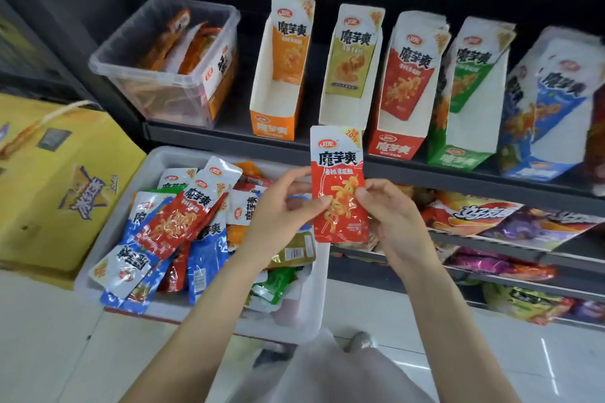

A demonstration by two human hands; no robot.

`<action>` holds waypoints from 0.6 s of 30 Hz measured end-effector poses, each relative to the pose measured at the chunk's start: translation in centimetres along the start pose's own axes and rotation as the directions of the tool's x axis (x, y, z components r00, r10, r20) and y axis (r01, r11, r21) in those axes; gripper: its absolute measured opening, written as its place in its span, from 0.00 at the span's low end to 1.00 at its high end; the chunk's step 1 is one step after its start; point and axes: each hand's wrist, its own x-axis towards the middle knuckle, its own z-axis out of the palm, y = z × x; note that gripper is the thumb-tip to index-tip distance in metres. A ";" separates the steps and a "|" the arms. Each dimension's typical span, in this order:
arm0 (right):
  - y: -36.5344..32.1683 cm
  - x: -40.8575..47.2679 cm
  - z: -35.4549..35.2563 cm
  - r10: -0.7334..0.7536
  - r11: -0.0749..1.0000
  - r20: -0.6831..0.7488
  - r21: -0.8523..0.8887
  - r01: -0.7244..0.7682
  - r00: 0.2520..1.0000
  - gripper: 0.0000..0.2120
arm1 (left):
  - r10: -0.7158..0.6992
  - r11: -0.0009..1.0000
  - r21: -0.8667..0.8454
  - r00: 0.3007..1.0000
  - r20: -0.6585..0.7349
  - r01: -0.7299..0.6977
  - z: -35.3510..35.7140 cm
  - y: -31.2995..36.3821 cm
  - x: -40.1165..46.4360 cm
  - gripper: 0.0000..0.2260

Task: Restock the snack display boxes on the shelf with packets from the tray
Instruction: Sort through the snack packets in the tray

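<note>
Held item: red packet (339,186), upright, in front of the shelf (458,170) edge, below the yellow display box (348,75).
Left hand (281,209): pinches the packet's left edge.
Right hand (393,216): pinches the packet's right edge.
Tray (108,239): white, below the shelf at left, holding mixed loose packets.
Red display box (397,141): on the shelf, right of the yellow one, stocked.
Orange display box (273,121): nearly empty, one packet at the rear.

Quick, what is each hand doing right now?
Left hand: pinching the left edge of the red packet.
Right hand: pinching the right edge of the same red packet.
</note>
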 end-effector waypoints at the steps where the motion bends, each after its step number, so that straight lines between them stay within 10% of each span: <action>1: -0.3 0.0 -0.2 -0.032 0.998 -0.020 -0.060 0.030 0.999 0.11 | 0.035 0.998 0.049 0.999 0.003 -0.035 0.2 0.3 0.3 0.18; 10: -9.8 1.3 -4.7 -0.441 0.781 0.001 -0.492 0.385 0.897 0.13 | 0.370 0.827 0.335 0.886 0.280 -0.451 2.1 6.4 4.4 0.20; 18: -16.0 5.6 -7.8 -0.777 0.468 -0.022 -0.690 0.553 0.630 0.04 | 0.681 0.606 0.463 0.723 0.118 -0.647 6.8 10.6 13.4 0.15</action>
